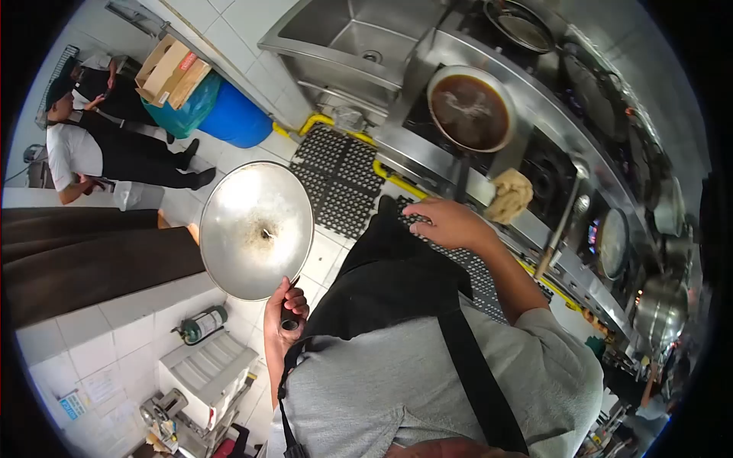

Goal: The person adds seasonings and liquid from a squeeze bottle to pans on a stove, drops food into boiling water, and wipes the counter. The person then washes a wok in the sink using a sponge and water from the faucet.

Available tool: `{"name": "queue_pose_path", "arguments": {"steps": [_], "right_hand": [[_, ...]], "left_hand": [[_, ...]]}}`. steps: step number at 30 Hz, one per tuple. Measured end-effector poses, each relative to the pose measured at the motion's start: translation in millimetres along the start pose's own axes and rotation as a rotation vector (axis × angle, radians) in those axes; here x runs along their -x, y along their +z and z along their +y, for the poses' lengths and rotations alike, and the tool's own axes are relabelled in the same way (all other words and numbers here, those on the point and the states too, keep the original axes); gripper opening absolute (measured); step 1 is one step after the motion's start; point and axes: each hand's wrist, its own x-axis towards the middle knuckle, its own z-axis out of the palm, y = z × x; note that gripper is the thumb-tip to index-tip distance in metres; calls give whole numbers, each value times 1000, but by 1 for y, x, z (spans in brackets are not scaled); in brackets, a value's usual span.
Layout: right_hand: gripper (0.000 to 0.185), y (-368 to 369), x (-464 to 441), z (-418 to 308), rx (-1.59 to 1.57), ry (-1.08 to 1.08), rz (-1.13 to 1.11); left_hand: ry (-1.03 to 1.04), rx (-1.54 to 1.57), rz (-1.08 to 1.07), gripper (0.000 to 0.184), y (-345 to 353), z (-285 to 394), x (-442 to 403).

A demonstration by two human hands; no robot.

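Note:
My left hand [290, 305] is closed round the dark handle of a wide, shallow metal pan [256, 229], which is held out over the floor on the left. A little dark residue marks the middle of the pan. My right hand [440, 221] is held in front of the stove with its fingers apart and nothing in it. Just beyond it, a crumpled tan cloth [509, 196] lies at the stove's front edge. A pan of dark brown liquid [469, 111] sits on a burner, its handle pointing towards me.
A metal sink [366, 38] adjoins the stove [427, 156]. More pans and a ladle [569, 206] are on the right. Black mats [336, 175] cover part of the floor. A blue barrel [237, 114] stands beyond, near two people at the far left. Others are at lower right.

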Motion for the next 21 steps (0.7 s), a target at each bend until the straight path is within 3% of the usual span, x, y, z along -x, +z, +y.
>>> {"name": "queue_pose_path", "arguments": {"steps": [3,7,11,16,21], "right_hand": [[39,-23,-74,1,-68,-61,31],[39,-70,-126,9,-141,12,37],[37,-113,-150,20,-208,19,241],[36,-160,-165,19,-195,212,465],[37,-173,-170,7,-166,322,619]], "left_hand": [[-20,-50,-14,20,57,59,-36],[-128,-172,-125,23,137,126,-96],[-218,-255,-130,31,237,179,-150],[-321,-395,-200,28,336,233,-227],[-17,-724,-82,16,422,259,-310]]}}
